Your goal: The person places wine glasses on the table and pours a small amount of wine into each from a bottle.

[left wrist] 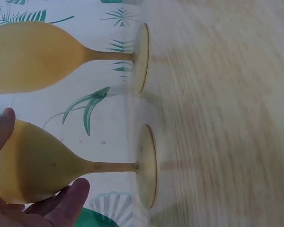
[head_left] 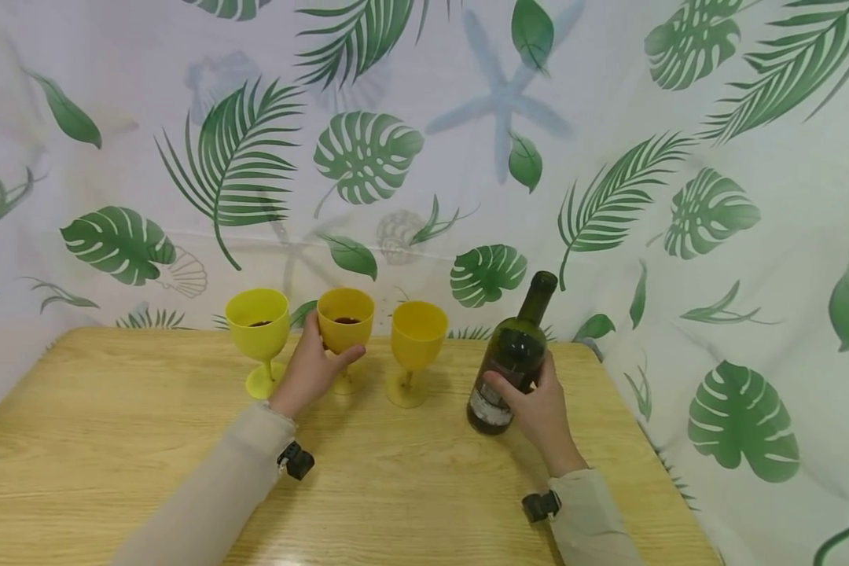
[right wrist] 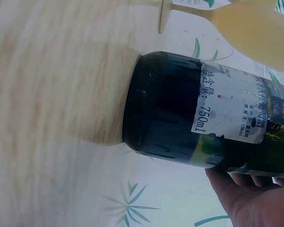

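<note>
While a white cloth backdrop [head_left: 467, 216] printed with green leaves fills the far side, I look down on a broad, pale wood-grain worktop [head_left: 396, 495]. Taking twelve as straight across from its middle, I find a tall dark-green glass bottle [head_left: 515, 350] at two o'clock, mouth upward. My right hand [head_left: 543, 405] has its grip curled round the bottle's body; I can't tell whether the base bears fully on the wood.

Three stemmed goblets, plastic by their look, line the far edge: a bright yellow goblet [head_left: 258, 344] at ten, an orange-yellow goblet [head_left: 343, 336] at eleven and a golden-yellow goblet [head_left: 419, 342] at twelve. My left hand [head_left: 314, 369] has its grip on the eleven o'clock bowl, thumb and fingers on either side. Smaller again, a white printed label [right wrist: 229, 104] shows on the bottle, and a little dark liquid [head_left: 347, 320] sits in the goblets at ten and eleven.

I see none in the one at twelve, so I judge the pouring done for two and left for one. The bottle stands apart from all three, tipped over none.
</note>
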A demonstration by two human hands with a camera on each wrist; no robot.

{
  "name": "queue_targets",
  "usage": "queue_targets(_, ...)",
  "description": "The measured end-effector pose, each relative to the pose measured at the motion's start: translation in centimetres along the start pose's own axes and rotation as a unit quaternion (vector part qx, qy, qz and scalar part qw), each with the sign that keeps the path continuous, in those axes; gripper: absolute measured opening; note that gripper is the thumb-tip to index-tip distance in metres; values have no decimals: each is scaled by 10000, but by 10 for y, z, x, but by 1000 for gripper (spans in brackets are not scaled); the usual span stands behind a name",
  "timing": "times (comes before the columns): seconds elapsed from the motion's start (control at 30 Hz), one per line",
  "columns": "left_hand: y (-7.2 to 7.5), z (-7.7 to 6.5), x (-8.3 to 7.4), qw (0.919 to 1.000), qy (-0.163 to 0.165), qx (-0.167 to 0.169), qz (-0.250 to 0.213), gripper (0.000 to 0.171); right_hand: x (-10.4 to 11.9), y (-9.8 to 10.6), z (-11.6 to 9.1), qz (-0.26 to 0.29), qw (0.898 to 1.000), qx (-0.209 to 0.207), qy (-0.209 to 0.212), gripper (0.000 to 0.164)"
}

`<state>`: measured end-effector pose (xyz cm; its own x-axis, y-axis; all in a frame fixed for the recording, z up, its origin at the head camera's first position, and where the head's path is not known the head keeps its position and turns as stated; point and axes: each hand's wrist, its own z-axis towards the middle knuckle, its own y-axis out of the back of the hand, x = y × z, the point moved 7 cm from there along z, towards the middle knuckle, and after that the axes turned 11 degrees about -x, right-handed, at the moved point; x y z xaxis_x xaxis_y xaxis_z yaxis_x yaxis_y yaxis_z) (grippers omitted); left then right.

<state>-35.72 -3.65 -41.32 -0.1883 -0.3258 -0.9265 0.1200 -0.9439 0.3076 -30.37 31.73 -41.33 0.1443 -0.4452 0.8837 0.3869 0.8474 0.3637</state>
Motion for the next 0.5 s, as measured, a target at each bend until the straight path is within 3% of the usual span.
queue_targets(0.1,3,-8,1,9995,261,-139,-133,108,-1,-1,0,-2,10000,17,1,89)
queue_targets(0.2,9,-23,0,9964,615,-481,-340,116,-2,-3,-1,-4,10000,71,-51,90)
queue_targets(0.3,10,-44,-4,9934,774,-655,-530,110,-2,-3,-2,-36,9999,95,-95,91)
queue_targets(0.4,0,-62,-11,9960,601,-360,-560,94,-1,-1,-1,-49,9999,70,-67,90)
queue_targets(0.5,-16,-72,-20,9990,98,87,-416,80,0,-1,0,-49,10000,43,-29,90)
